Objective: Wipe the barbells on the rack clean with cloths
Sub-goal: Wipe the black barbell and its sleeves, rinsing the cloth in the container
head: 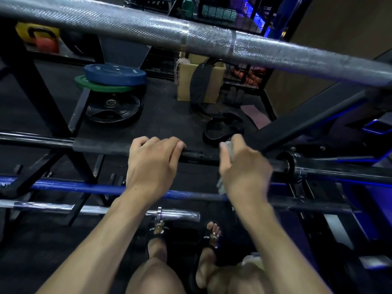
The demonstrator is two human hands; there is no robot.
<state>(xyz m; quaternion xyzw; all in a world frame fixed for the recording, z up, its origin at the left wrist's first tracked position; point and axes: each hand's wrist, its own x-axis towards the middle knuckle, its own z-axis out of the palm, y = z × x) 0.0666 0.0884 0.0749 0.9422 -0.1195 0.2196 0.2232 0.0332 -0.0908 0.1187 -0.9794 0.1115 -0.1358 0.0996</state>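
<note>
both forearms are bare, without sleeves, and the knees bare too; black slide sandals [209, 235] at six o'clock carry white lettering and small bear charms.

Right hand [244, 164] motion-blurred, hid most of grey cloth [229, 147]; black barbell [199, 155] ran off both edges; knurled silver barbell [148, 24] likewise cropped.

The scene is dim, with blue light glowing at the upper right and along the right edge. The near silver bar [191, 35] catches a pale sheen and is soft with closeness, and the right hand [244, 166] is smeared by motion blur. Straight lines bow toward the edges from the wide lens.
</note>
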